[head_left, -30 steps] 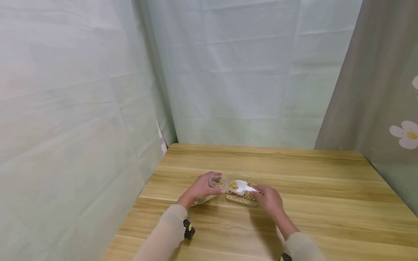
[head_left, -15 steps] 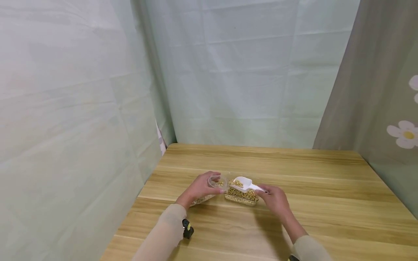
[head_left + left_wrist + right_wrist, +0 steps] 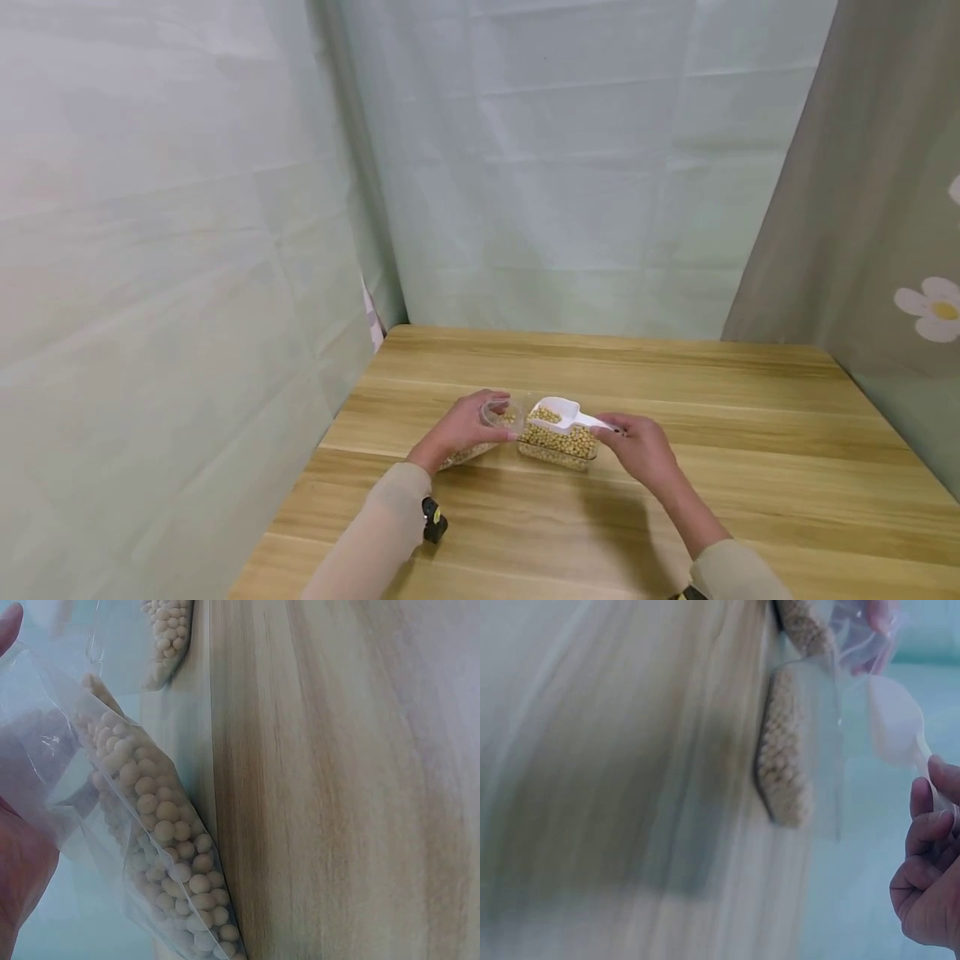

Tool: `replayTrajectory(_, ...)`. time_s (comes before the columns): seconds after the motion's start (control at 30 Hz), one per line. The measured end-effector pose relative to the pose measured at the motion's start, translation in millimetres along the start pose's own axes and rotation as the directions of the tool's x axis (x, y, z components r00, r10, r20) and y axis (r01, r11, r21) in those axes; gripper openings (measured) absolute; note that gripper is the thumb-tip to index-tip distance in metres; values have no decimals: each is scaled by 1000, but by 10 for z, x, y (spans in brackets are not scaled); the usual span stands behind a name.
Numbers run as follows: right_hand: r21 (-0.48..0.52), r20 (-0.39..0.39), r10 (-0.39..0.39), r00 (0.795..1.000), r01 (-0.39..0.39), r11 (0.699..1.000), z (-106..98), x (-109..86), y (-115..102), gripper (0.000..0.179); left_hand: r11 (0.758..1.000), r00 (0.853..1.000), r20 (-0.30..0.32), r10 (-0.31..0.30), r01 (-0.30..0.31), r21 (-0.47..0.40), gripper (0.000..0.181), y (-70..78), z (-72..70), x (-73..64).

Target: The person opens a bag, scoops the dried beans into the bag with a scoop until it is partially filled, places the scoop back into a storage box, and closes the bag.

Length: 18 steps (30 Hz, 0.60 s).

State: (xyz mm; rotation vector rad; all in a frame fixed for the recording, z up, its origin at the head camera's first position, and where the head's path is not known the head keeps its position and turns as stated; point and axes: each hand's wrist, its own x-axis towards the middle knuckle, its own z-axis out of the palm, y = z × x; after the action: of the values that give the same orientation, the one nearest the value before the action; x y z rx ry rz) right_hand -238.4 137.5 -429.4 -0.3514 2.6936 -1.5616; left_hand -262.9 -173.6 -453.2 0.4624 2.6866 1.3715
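Note:
My left hand [image 3: 467,423] holds the mouth of a clear plastic bag [image 3: 161,817] spread into a round opening. Pale yellow, round beans fill the bag's lower part, which leans over on the table. With thumb and fingers, my right hand [image 3: 637,450] grips the handle of a white scoop [image 3: 564,412]. Some beans [image 3: 546,413] lie in the scoop's bowl. Below the scoop stands a clear rectangular container [image 3: 557,457] of the same beans, just right of the bag. In the right wrist view the scoop [image 3: 894,720] is raised above the container's rim.
The wood-grain table [image 3: 720,467] stretches out around both hands. Pale fabric sheets [image 3: 540,167] hang behind it and along the left side. On the right hangs a grey-brown curtain [image 3: 817,183] with white flowers.
My right hand has raised the scoop out of the beans and drawn it slightly right, bowl levelled with beans in it. The left hand and bag stay almost in place.

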Motion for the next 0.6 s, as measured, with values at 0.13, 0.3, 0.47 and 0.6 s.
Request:
replayTrajectory(0.13, -4, 48, -49, 998, 49, 999, 88, 32, -139, 29, 1000, 1000, 0, 7, -7, 4, 78, 22, 27, 9)
replayTrajectory(0.3, -70, 72, -91, 993, 96, 993, 181, 72, -244, 22, 1000, 1000, -2, 10, -10, 20, 78, 32, 55, 11)
replayTrajectory(0.47, -99, 69, -94, 993, 100, 990, 188, 97, -268, 24, 1000, 1000, -7, 22, -22, 19, 77, 25, 53, 11)
replayTrajectory(0.6, -94, 67, -107, 992, 113, 989, 154, 93, -239, 23, 999, 1000, -6, 30, -30, 12, 76, 11, 35, 8)
